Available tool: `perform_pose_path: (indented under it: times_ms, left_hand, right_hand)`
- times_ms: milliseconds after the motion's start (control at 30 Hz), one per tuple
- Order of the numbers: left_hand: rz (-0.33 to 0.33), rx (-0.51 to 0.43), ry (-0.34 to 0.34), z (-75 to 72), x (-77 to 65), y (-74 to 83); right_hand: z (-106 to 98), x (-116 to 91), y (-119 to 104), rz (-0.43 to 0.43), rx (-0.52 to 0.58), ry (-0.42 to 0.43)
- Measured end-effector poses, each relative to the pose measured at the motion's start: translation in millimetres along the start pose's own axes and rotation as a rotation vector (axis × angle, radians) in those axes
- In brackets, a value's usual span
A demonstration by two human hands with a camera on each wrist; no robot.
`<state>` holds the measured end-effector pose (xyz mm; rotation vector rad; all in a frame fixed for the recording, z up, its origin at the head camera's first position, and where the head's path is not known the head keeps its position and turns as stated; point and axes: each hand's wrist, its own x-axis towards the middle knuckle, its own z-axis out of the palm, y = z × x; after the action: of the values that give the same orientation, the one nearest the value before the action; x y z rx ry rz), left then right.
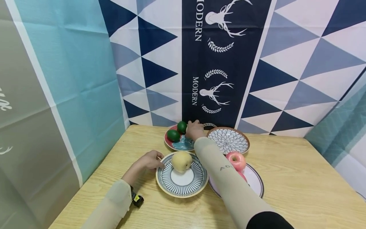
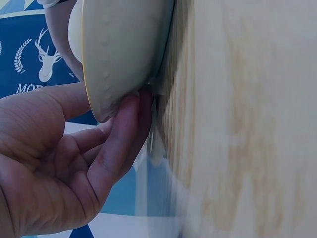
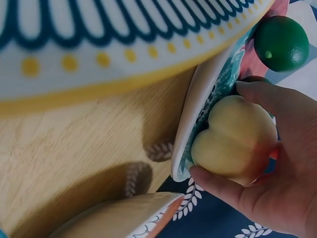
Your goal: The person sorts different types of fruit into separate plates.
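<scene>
My left hand (image 1: 151,160) grips the left rim of a blue-striped plate (image 1: 183,190), its thumb at the rim and fingers curled under the side in the left wrist view. A yellow pear-like fruit (image 1: 181,161) rests on that plate. Farther back, my right hand (image 1: 195,130) is over a red and teal plate (image 1: 183,145). In the right wrist view its thumb and fingers hold a yellow peach (image 3: 235,139) with a red blush, close over the plate's surface. Two glossy green lime-like fruits (image 1: 173,135) lie on the same plate.
Behind the right forearm is a brown-rimmed plate (image 1: 228,140) with a petal pattern. A dark-rimmed pale plate (image 1: 255,181) holds red apples (image 1: 236,161), partly hidden by the right sleeve. A patterned cloth (image 1: 160,63) hangs along the table's back edge.
</scene>
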<state>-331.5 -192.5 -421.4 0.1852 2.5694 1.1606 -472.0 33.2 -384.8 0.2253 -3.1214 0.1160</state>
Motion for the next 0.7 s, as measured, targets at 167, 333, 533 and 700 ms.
perform_pose_path:
  times_ms: [167,333,533,700]
  left_hand:
    - [-0.004,-0.012,-0.005,1.3,1.1,-0.7]
    - [0.0,-0.016,-0.006,0.8,0.9,-0.7]
    - [-0.001,-0.019,-0.01,-0.2,2.6,-1.6]
    - [0.0,-0.02,-0.014,-1.7,2.5,-1.1]
  right_hand:
    - [1.9,1.6,3.4,-0.007,0.011,0.001]
    - [-1.0,1.8,2.8,-0.016,0.009,-0.018]
    - [-2.7,1.2,1.3,-0.004,0.012,-0.021]
    - [-7.2,-3.6,1.6,-0.01,0.036,-0.006]
